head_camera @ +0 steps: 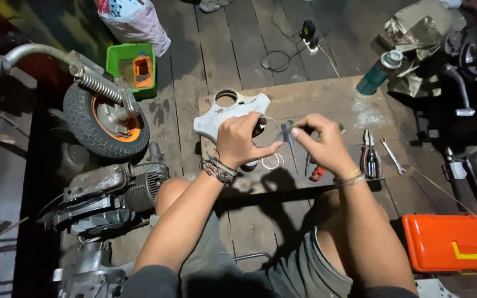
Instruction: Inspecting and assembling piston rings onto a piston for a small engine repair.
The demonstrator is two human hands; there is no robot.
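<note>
My left hand (240, 139) is closed around a dark cylindrical part with a thin metal ring around it, held above a wooden board (327, 99). My right hand (324, 144) pinches a slim pointed metal tool (290, 139), its tip hanging down toward the board. Thin wire rings (272, 161) lie on the board just below my left hand. A white metal cover plate (224, 114) with a round hole lies behind my left hand.
Pliers (369, 157) and a small wrench (393, 156) lie on the board at right. A red-handled tool (316, 174) lies under my right wrist. A spray can (379, 72), an orange toolbox (452, 243), a small wheel (105, 118), an engine (106, 193) and a green box (132, 66) surround me.
</note>
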